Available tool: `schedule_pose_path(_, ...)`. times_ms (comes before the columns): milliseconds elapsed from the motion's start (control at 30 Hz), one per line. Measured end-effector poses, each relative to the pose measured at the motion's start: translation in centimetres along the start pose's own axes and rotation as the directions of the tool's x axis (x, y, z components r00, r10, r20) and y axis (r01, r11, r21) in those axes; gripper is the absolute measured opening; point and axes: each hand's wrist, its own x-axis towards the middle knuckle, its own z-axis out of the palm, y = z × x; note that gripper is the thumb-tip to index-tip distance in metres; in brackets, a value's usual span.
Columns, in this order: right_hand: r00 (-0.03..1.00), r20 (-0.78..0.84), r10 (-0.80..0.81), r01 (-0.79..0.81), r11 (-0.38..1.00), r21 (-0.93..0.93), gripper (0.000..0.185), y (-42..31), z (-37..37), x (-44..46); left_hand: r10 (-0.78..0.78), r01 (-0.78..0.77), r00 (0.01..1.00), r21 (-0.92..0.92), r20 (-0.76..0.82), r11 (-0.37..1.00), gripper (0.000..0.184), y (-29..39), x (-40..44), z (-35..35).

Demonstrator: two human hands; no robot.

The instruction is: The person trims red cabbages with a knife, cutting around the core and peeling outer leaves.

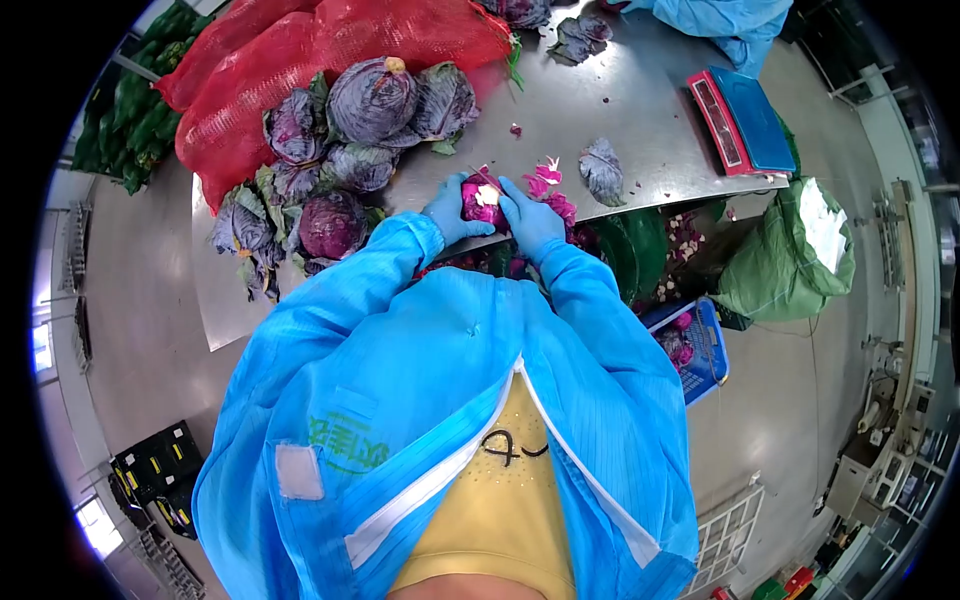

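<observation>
Between my two blue-gloved hands, at the near edge of the steel table (655,130), is a trimmed purple cabbage (483,203) with a pale cut patch facing up. My left hand (455,212) wraps its left side, and my right hand (530,216) presses on its right side. Pink-purple leaf scraps (548,180) lie just beyond my right hand. A loose dark leaf (601,171) rests farther right. Untrimmed cabbages (372,100) with outer leaves are heaped to the left. Whether a tool is in my right hand cannot be made out.
Behind the heap lies a red mesh sack (330,45). A red and blue scale (745,120) stands at the table's right end. Below are a green sack (790,255) and a blue basket (707,345) holding cabbages. A co-worker's blue sleeve (725,22) shows across the table.
</observation>
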Motion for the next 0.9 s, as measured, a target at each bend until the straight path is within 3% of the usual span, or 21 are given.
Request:
schedule_pose_path(33,1.000,0.005,-0.006,0.006,1.000,0.002,0.046,0.2,0.0,0.0,0.020,-0.018,1.000,-0.089,0.021,0.996,0.101,0.1,-0.1,-0.2)
schedule_pose_path(200,0.999,-0.003,0.035,-0.035,0.998,-0.054,0.046,-0.7,-0.8,-0.2,-0.055,0.057,0.998,-0.063,0.030,0.996,0.107,0.9,0.0,-0.4)
schedule_pose_path(333,0.999,-0.035,-0.011,0.013,0.999,0.046,0.045,-0.5,-0.8,-0.2,-0.034,0.036,0.999,-0.105,0.019,0.994,0.108,0.5,0.1,-0.4)
schedule_pose_path(467,0.996,-0.086,0.020,-0.024,0.999,-0.048,0.043,-0.2,0.0,-0.3,-0.061,0.064,0.997,-0.064,0.049,0.996,0.105,1.4,0.1,-0.4)
schedule_pose_path(533,0.991,-0.117,0.066,-0.058,0.996,0.069,0.044,-0.8,0.6,-0.3,-0.054,0.057,0.998,-0.075,0.041,0.996,0.106,1.2,-0.5,-0.6)
schedule_pose_path(600,0.947,-0.153,0.284,-0.242,0.939,0.245,0.045,-0.7,0.6,0.0,0.004,-0.003,1.000,-0.025,0.017,1.000,0.106,1.5,-1.1,-0.5)
schedule_pose_path(633,0.962,-0.106,0.252,-0.223,0.947,0.234,0.046,-0.6,0.0,-0.3,0.055,-0.056,0.998,0.048,0.022,0.997,0.107,2.0,-1.6,-0.8)
schedule_pose_path(733,0.978,-0.129,0.161,-0.125,0.960,0.250,0.044,0.0,0.4,-0.4,0.018,-0.018,1.000,-0.113,0.001,0.993,0.109,0.7,-1.6,-0.1)
schedule_pose_path(800,0.977,-0.133,0.167,-0.121,0.946,0.300,0.047,0.8,0.8,-0.1,0.030,-0.030,1.000,-0.090,-0.009,0.996,0.110,0.7,-1.3,0.0)
schedule_pose_path(867,0.958,-0.167,0.235,-0.145,0.893,0.426,0.052,0.7,1.0,0.0,0.029,-0.030,0.999,-0.055,-0.018,0.998,0.110,0.4,-1.3,-0.1)
schedule_pose_path(900,0.943,-0.306,0.135,0.001,0.914,0.407,0.053,0.4,1.1,-0.1,0.011,-0.012,1.000,-0.066,-0.013,0.998,0.110,0.4,-1.3,-0.1)
